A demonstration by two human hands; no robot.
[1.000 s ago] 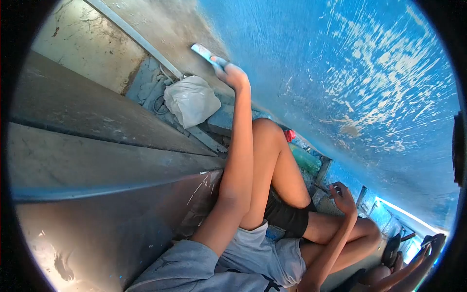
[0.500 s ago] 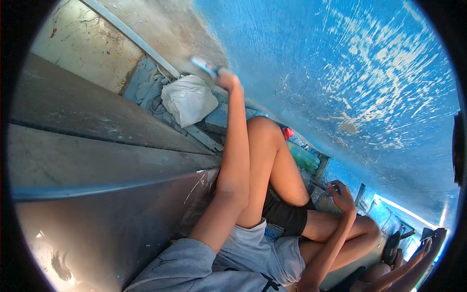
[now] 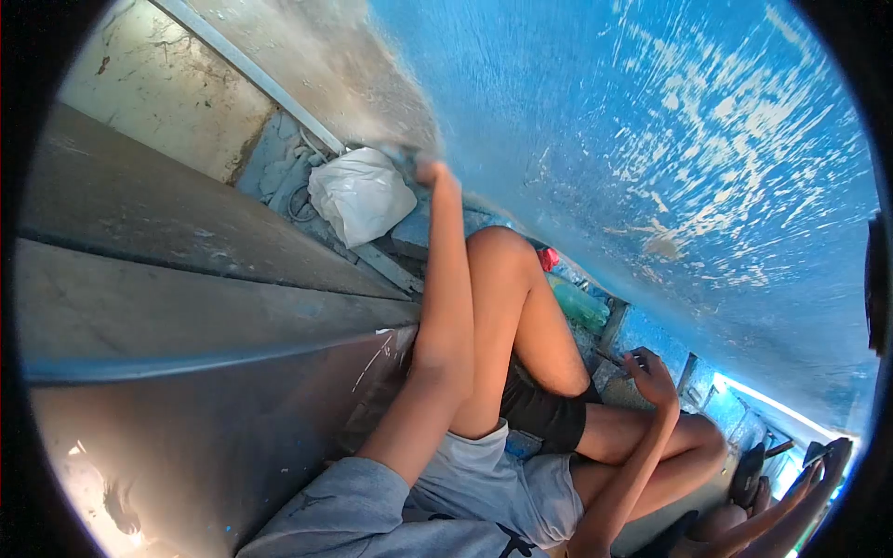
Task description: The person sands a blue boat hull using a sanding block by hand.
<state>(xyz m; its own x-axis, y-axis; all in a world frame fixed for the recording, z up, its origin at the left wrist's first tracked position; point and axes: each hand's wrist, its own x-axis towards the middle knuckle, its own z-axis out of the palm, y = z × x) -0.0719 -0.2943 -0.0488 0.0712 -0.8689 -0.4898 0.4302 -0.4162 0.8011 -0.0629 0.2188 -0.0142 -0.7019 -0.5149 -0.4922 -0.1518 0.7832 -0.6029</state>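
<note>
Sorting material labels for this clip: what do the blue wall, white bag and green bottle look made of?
Blue wall: probably painted plaster or cement; patchy finish, pale streaks, bare grey-brown area.
White bag: likely thin plastic film; crinkled, slight sheen.
Green bottle: probably plastic, translucent and fairly glossy; glass can't be ruled out.

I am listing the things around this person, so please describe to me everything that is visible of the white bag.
The white bag looks like thin plastic, crumpled and slightly shiny, bulging into a rounded lump. Its contents are hidden, and no opening is clear. It lies low near the wall, beside the left hand in this view; whether they touch cannot be told.
</note>
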